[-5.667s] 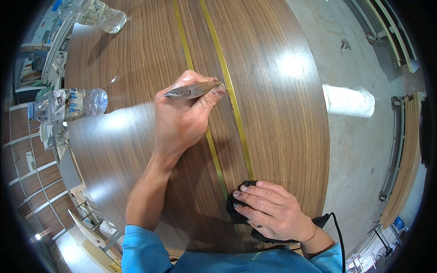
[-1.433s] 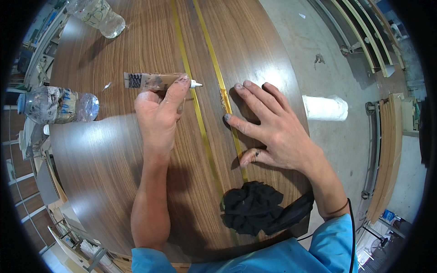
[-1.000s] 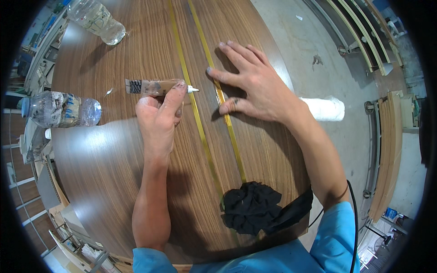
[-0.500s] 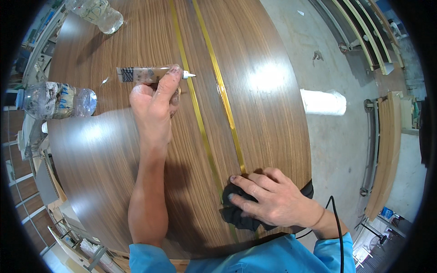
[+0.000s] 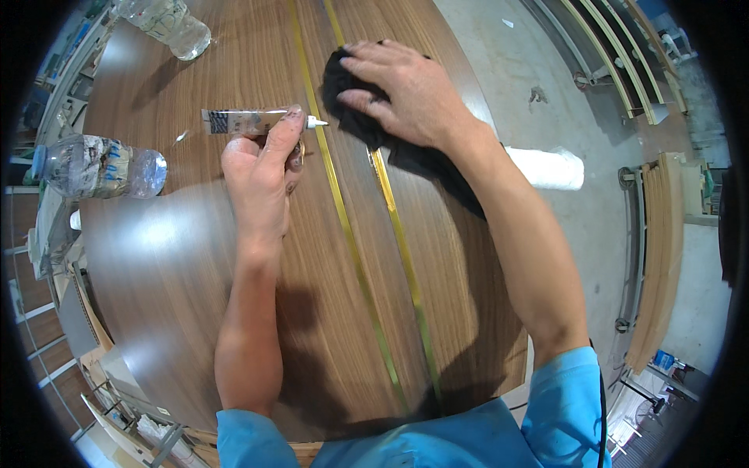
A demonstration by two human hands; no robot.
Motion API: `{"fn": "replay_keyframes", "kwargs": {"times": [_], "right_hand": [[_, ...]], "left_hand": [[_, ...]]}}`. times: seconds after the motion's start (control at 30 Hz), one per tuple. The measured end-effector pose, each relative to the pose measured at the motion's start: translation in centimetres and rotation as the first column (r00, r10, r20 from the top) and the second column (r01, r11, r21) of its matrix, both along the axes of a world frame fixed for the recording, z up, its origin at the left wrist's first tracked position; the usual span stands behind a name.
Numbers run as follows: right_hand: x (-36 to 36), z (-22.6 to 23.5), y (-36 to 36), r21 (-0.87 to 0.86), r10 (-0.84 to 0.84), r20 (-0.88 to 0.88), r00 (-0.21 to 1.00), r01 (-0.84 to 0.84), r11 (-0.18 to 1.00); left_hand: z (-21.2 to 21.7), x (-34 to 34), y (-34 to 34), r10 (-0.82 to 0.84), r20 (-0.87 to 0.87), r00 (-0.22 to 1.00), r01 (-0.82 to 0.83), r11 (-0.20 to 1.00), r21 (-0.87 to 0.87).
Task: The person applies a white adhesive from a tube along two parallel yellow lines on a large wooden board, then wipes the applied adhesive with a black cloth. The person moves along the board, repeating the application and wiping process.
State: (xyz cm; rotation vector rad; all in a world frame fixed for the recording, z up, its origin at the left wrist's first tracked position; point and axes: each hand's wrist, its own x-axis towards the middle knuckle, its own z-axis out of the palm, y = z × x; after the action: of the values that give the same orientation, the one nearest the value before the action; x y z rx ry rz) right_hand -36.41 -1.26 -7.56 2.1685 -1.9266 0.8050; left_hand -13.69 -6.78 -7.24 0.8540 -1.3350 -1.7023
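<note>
My left hand grips a clear squeeze tube whose white nozzle points right, above the left of two gold strips. Under my right hand a bunched black cloth presses on the far part of the right gold strip, covering a stretch of it. A loose end of the cloth hangs down along my right forearm. Both strips run lengthwise over the brown wood-grain panel. My right fingers lie stretched over the cloth, and the thumb bears on it.
A clear plastic bottle with a blue cap lies on its side at the left edge. Another bottle is at the far left. Beyond the panel's right edge are a white roll, the grey floor and a wheeled rack of boards.
My right hand has swept the black cloth from the near end of the right strip to its far part. My left hand with the tube has barely moved.
</note>
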Motion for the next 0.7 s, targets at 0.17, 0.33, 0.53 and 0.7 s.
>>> {"fn": "replay_keyframes", "kwargs": {"times": [0.17,0.33,0.53,0.7], "right_hand": [[2.8,0.3,5.1,0.054,0.193,0.009,0.981,-0.193,0.980],[5.7,1.3,12.0,0.169,0.258,0.089,0.962,-0.270,0.948],[9.4,2.6,20.6,0.120,0.374,0.189,0.908,-0.399,0.909],[9.0,3.1,22.0,0.110,0.292,0.216,0.932,-0.320,0.941]], "left_hand": [[-0.1,0.1,0.0,-0.014,-0.009,1.000,0.014,1.000,-0.002],[0.1,0.1,0.0,0.004,0.024,1.000,-0.004,1.000,-0.004],[-0.1,0.2,0.2,-0.014,-0.024,1.000,0.015,1.000,0.009],[-0.1,0.3,0.4,-0.018,-0.019,1.000,0.018,1.000,0.016]]}}
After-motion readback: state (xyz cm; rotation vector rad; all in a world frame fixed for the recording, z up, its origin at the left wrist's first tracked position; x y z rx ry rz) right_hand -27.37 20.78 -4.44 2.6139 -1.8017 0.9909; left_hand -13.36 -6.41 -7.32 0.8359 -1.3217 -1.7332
